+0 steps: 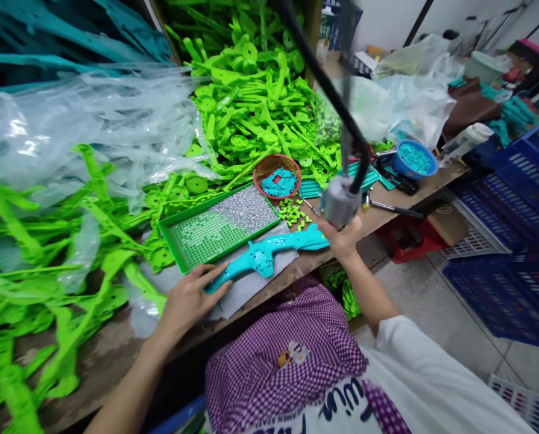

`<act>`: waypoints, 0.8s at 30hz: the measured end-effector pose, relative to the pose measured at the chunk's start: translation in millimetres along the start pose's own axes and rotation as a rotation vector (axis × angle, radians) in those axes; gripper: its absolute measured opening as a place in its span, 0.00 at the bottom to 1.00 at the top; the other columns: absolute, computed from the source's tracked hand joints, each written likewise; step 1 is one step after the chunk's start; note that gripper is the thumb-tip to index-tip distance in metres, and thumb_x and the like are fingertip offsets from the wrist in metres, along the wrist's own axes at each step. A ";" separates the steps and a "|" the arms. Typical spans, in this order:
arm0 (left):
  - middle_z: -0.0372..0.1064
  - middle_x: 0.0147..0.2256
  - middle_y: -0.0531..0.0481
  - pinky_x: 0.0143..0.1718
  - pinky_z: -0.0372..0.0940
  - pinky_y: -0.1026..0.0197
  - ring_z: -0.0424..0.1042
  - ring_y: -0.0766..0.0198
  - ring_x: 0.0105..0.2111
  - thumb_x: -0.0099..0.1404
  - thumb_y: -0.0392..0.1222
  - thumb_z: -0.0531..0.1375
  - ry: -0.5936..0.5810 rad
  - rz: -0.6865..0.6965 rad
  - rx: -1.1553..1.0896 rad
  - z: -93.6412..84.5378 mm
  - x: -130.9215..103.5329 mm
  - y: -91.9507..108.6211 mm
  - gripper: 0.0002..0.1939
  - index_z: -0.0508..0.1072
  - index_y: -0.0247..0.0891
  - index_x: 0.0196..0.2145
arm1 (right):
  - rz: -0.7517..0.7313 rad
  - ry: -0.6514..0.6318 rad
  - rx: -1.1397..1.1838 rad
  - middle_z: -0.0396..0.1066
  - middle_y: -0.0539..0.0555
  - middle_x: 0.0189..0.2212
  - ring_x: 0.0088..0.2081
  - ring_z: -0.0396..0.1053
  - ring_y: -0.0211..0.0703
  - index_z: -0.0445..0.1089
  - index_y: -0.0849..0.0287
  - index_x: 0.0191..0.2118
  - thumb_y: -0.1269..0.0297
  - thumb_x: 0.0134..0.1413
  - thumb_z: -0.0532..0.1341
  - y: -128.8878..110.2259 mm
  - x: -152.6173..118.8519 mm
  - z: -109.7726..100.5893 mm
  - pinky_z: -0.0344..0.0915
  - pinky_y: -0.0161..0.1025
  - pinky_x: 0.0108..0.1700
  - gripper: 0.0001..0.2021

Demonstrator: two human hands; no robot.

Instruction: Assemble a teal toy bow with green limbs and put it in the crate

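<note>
Just beyond the left hand (190, 301) lay a green tray (183, 244); a red basket (274, 161) and loose green bits (294, 212) lay nearer the right hand (345, 238). The turquoise part (245, 263) rested between the hands, on a grey sheet (242, 298), its long axis running from left hand to right, its lug (264, 265) pointing toward the person. The left hand held one end between thumb and fingers; the right, grasping a grey tool (340, 202), blocked sight of the other end.
</note>
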State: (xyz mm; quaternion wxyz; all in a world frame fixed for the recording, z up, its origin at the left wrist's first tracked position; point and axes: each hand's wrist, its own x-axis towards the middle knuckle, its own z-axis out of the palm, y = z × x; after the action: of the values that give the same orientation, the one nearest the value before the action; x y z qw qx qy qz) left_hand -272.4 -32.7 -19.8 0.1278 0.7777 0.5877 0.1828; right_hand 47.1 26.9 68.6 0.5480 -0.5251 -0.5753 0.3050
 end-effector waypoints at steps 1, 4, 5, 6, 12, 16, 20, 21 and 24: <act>0.74 0.42 0.47 0.35 0.68 0.60 0.76 0.58 0.35 0.64 0.57 0.55 -0.005 -0.005 -0.008 0.7 1.1 -2.1 0.23 0.77 0.43 0.49 | -0.066 0.038 -0.008 0.72 0.50 0.28 0.32 0.72 0.44 0.68 0.55 0.35 0.42 0.44 0.65 -20.9 -1.8 13.1 0.71 0.41 0.34 0.21; 0.74 0.41 0.47 0.37 0.69 0.60 0.76 0.57 0.35 0.64 0.58 0.56 0.001 -0.011 -0.035 2.6 2.2 -5.8 0.23 0.77 0.43 0.49 | -0.204 0.061 0.051 0.75 0.46 0.37 0.37 0.74 0.40 0.66 0.51 0.42 0.47 0.52 0.63 -73.6 -8.6 58.7 0.74 0.38 0.42 0.17; 0.74 0.41 0.46 0.38 0.70 0.59 0.76 0.57 0.36 0.63 0.58 0.56 0.005 -0.010 -0.050 2.5 1.9 -5.3 0.23 0.77 0.43 0.48 | -0.204 0.013 0.030 0.74 0.45 0.38 0.38 0.75 0.39 0.66 0.50 0.42 0.52 0.50 0.66 -84.7 -10.0 72.7 0.74 0.36 0.44 0.16; 0.74 0.41 0.45 0.40 0.70 0.57 0.76 0.56 0.37 0.63 0.58 0.57 0.012 -0.011 -0.076 1.5 1.6 -3.5 0.24 0.77 0.42 0.48 | -0.194 -0.018 0.011 0.75 0.45 0.39 0.39 0.75 0.39 0.65 0.50 0.41 0.56 0.48 0.70 -92.1 -10.7 84.5 0.73 0.35 0.45 0.17; 0.62 0.61 0.41 0.52 0.69 0.45 0.69 0.51 0.55 0.63 0.63 0.55 0.273 -0.084 -0.680 -35.6 27.0 47.7 0.40 0.48 0.51 0.68 | -0.219 -0.299 -0.101 0.74 0.49 0.46 0.48 0.74 0.44 0.65 0.50 0.48 0.60 0.49 0.71 -76.4 -6.8 85.1 0.70 0.36 0.53 0.22; 0.65 0.59 0.52 0.45 0.71 0.43 0.64 0.53 0.60 0.62 0.72 0.44 0.427 -0.212 -0.902 -79.5 70.3 96.9 0.35 0.56 0.60 0.63 | -0.241 -0.281 -0.250 0.71 0.57 0.51 0.49 0.71 0.45 0.64 0.54 0.53 0.51 0.61 0.58 -21.9 -7.7 13.6 0.68 0.42 0.52 0.19; 0.72 0.53 0.54 0.42 0.71 0.45 0.72 0.57 0.53 0.61 0.71 0.45 0.521 -0.296 -0.942 -98.0 92.6 108.5 0.31 0.63 0.57 0.57 | 0.271 -0.281 -0.765 0.73 0.57 0.33 0.35 0.72 0.47 0.65 0.56 0.31 0.49 0.65 0.50 45.7 -9.3 -62.2 0.66 0.42 0.40 0.19; 0.72 0.53 0.55 0.43 0.71 0.46 0.72 0.58 0.52 0.62 0.70 0.45 0.550 -0.314 -0.924 -97.2 94.2 104.9 0.30 0.63 0.57 0.56 | 0.325 -0.350 -0.793 0.72 0.56 0.29 0.33 0.71 0.45 0.63 0.56 0.28 0.49 0.65 0.50 58.3 -8.9 -73.9 0.64 0.41 0.38 0.19; 0.72 0.53 0.57 0.42 0.71 0.47 0.71 0.60 0.53 0.65 0.65 0.45 0.606 -0.336 -0.860 -87.9 93.8 87.2 0.27 0.61 0.56 0.57 | 0.472 -0.588 -0.637 0.63 0.48 0.18 0.21 0.66 0.38 0.62 0.57 0.25 0.45 0.65 0.47 80.6 -5.3 -90.1 0.60 0.35 0.28 0.24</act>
State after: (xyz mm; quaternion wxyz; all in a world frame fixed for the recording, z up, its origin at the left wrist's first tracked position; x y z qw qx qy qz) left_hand -212.3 31.9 108.0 0.2865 0.4633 0.5867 0.5992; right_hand 153.7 22.8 11.5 0.0907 -0.6741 -0.6357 0.3649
